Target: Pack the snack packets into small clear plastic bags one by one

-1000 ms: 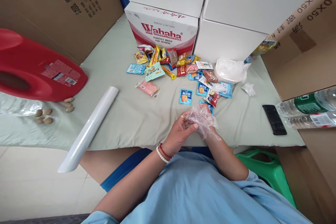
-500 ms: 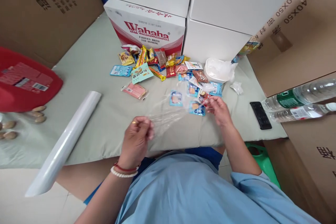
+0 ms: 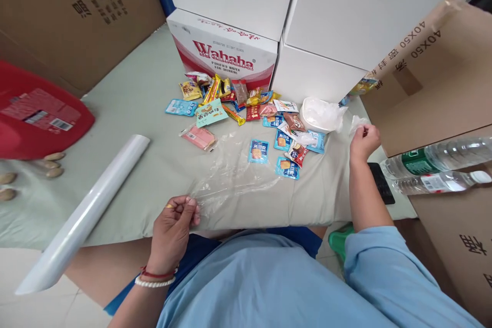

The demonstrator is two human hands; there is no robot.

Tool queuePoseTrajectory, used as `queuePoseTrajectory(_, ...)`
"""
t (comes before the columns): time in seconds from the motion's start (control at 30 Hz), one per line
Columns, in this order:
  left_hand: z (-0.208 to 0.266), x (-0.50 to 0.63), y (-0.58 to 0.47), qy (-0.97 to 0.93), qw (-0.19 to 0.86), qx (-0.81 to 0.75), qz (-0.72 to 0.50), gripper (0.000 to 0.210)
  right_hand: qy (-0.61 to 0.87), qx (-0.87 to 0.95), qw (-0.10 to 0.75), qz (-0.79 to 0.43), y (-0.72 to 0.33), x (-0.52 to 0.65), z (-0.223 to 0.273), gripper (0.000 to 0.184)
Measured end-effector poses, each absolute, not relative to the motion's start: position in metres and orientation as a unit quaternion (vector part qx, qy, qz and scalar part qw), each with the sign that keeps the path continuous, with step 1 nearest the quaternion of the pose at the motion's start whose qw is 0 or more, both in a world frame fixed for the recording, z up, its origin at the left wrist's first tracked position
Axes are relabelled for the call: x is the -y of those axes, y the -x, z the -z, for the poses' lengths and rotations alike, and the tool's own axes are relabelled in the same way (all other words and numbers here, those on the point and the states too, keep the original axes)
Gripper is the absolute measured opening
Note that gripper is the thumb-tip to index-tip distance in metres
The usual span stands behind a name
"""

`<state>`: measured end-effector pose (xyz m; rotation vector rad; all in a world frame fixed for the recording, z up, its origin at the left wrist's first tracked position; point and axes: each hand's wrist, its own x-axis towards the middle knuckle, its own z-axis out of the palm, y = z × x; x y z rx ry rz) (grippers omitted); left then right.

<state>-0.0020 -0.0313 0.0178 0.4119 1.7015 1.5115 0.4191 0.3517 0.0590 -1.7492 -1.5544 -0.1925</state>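
Observation:
My left hand [image 3: 177, 218] is closed in a pinch on one edge of a clear plastic film [image 3: 230, 177]. The film spreads thin and wrinkled over the cloth to the right; whether it is a sheet or a bag I cannot tell. My right hand [image 3: 365, 141] is closed at the right side, its fingertips on a small crumpled piece of clear plastic [image 3: 356, 124]. Left of it stands a white bowl [image 3: 313, 118] with translucent plastic in it. Small blue snack packets [image 3: 258, 151] lie near the film, and a pink packet [image 3: 199, 137] lies by its far left end.
Several bright snack packets [image 3: 213, 93] are heaped against a Wahaha carton [image 3: 226, 54]. A white roll [image 3: 86, 210] overhangs the front edge at left, near a red container [image 3: 42, 113]. Two plastic bottles [image 3: 442, 182] and a partly hidden phone [image 3: 382, 184] lie at right.
My right hand has left the film and moved right to the crumpled plastic, which has shifted. My left hand has moved left and nearer to me, still holding the film, which now lies lower.

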Motion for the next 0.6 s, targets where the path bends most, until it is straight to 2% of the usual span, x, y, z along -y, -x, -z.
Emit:
queuePoseTrajectory(0.07,-0.014,0.031,0.001,-0.201,0.397,-0.676,-0.588,0.045,0.614,0.654,0.428,0.11,-0.395,-0.354,-0.069,0.031)
queuePoseTrajectory(0.1,-0.013,0.03,0.0,-0.217,0.395,-0.679,-0.58,0.045,0.589,0.691,0.404,0.109,-0.381,-0.356,-0.073,0.031)
queuePoseTrajectory(0.13,-0.012,0.029,0.0,-0.23,0.394,-0.682,-0.571,0.045,0.576,0.73,0.354,0.102,-0.366,-0.359,-0.075,0.031)
queuePoseTrajectory(0.2,-0.012,0.026,-0.002,-0.248,0.391,-0.693,-0.553,0.047,0.573,0.791,0.202,0.068,-0.337,-0.364,-0.077,0.034)
queuePoseTrajectory(0.27,-0.011,0.026,-0.003,-0.261,0.386,-0.702,-0.538,0.05,0.583,0.81,0.057,0.022,-0.313,-0.368,-0.075,0.044)
queuePoseTrajectory(0.33,-0.01,0.027,-0.004,-0.268,0.382,-0.707,-0.531,0.052,0.589,0.808,-0.019,-0.01,-0.298,-0.366,-0.073,0.058)
queuePoseTrajectory(0.4,-0.01,0.03,-0.005,-0.261,0.381,-0.702,-0.542,0.05,0.587,0.808,-0.04,-0.016,-0.292,-0.361,-0.075,0.064)
queuePoseTrajectory(0.5,-0.011,0.033,-0.006,-0.227,0.381,-0.67,-0.595,0.039,0.579,0.814,-0.055,0.0,-0.297,-0.345,-0.085,0.056)
queuePoseTrajectory(0.53,-0.012,0.033,-0.006,-0.217,0.379,-0.654,-0.617,0.034,0.577,0.815,-0.041,0.013,-0.3,-0.337,-0.09,0.052)
queuePoseTrajectory(0.6,-0.016,0.033,-0.006,-0.208,0.371,-0.622,-0.658,0.026,0.567,0.822,0.039,0.04,-0.305,-0.318,-0.101,0.047)
